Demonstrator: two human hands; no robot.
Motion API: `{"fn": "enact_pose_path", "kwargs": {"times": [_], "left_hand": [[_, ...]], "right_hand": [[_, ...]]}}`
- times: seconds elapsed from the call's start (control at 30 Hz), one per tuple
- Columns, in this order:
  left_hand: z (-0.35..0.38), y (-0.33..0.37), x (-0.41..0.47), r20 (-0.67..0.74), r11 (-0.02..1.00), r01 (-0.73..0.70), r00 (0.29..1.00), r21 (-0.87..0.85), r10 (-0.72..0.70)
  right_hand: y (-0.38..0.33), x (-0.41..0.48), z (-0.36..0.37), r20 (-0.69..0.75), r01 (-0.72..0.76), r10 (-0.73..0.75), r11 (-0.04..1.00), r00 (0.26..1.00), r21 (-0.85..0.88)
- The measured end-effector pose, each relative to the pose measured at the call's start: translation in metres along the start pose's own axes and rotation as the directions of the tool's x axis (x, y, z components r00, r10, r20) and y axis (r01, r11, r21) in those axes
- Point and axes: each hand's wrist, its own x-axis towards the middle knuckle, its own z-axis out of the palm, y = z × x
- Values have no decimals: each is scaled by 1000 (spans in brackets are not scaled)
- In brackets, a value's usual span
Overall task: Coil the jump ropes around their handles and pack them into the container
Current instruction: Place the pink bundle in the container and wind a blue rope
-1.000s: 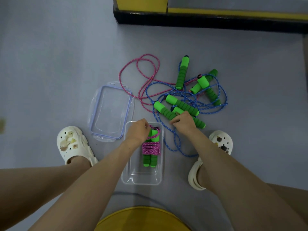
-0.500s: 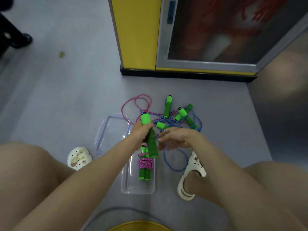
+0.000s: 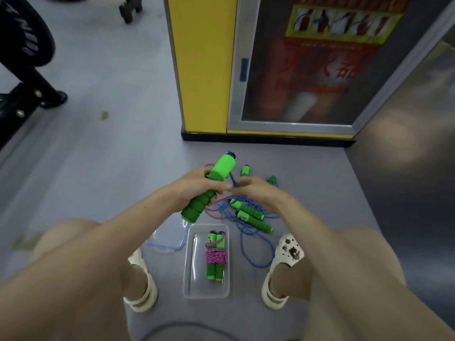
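My left hand (image 3: 197,187) grips a green foam jump-rope handle (image 3: 210,187), raised above the floor and tilted up to the right. My right hand (image 3: 256,191) pinches the blue rope (image 3: 232,182) that leaves the handle's top. Below, a clear plastic container (image 3: 189,279) holds one packed rope: two green handles wound with pink cord (image 3: 216,256). More green handles (image 3: 254,219) lie in a tangle of blue rope (image 3: 248,244) and pink rope on the floor, partly hidden by my hands.
The container's clear lid (image 3: 168,238) lies left of it, partly under my left arm. My feet in white clogs (image 3: 283,267) flank the container. A yellow pillar (image 3: 204,70) and glass cabinet stand behind. Black equipment (image 3: 22,70) stands at far left.
My left hand left the packed bundle and lifted a loose green handle off the floor. My right hand took hold of the blue rope beside it. The camera tilted up.
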Motion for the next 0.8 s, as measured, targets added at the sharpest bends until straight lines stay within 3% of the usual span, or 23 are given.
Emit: {"fn": "enact_pose_path", "kwargs": {"times": [0.1,0.23,0.33,0.43,0.53,0.63,0.8], "left_hand": [[-19,-9,10,-214,988,16,976,-152,-49],[-38,-22,28,-340,946,143,909,-290,-241],[-36,-18,42,-444,947,25,879,-320,-173],[-29,-12,47,-471,964,-11,874,-264,-119],[-19,-11,50,-401,976,51,906,-213,-135],[-7,-13,52,-359,988,33,929,-149,-86],[9,-10,56,-182,997,-40,983,-63,28]], "right_hand": [[5,4,-2,-50,-45,38,988,998,-150],[11,16,-10,-52,-176,169,896,984,-407],[5,23,-14,-127,-188,145,866,981,-463],[2,30,-18,-270,-189,112,942,956,-279],[-9,30,-25,-266,-167,187,981,946,94],[-25,29,-26,-170,-144,229,903,959,405],[-36,33,-24,-56,-104,178,773,982,626]]}}
